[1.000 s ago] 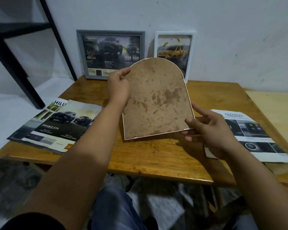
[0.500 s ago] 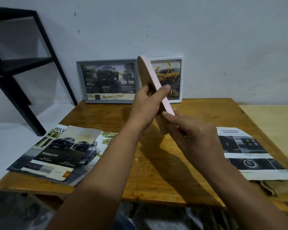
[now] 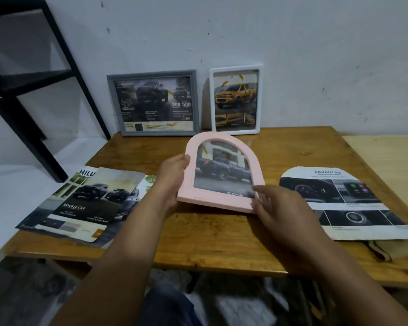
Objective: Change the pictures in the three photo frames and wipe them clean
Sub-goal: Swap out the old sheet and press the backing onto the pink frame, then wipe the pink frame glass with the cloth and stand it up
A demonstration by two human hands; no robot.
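Above table (image 3: 222, 243): pink arched frame (image 3: 222, 198) with truck picture, gripped by left hand (image 3: 172, 177), right hand (image 3: 278, 208).

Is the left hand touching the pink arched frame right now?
Touching. The head view shows the left hand gripping the left edge of the pink arched frame, thumb on its front face.

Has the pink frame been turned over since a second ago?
Yes. The pink frame showed its brown back then; now its glass front faces up, held by the left hand and right hand above the table.
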